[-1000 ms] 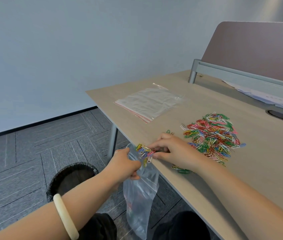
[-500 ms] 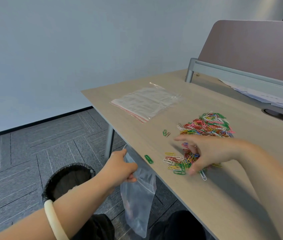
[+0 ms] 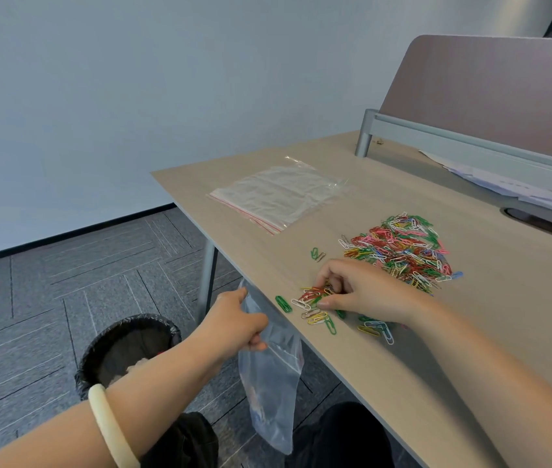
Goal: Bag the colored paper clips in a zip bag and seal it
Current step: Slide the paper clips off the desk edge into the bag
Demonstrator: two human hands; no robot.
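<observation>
While the desk [image 3: 403,359] carries a big clip pile [image 3: 399,248] mid-top, the task looks early: few clips look bagged, nothing sealed. The zip bag [image 3: 269,376] hangs below the desk's near edge. The left hand [image 3: 234,324] is off that edge, fingers pinching the bag's rim. The right hand [image 3: 366,292] is palm-down on the desk near that edge, fingers curled over a small batch [image 3: 315,305], likely to drag it off.

Plain pale wall [image 3: 99,96], grey carpet tiles [image 3: 48,282] on the floor. Light wood desk [image 3: 521,298] with a mauve divider [image 3: 487,96] at the back, black bin [image 3: 126,336] beside it.
</observation>
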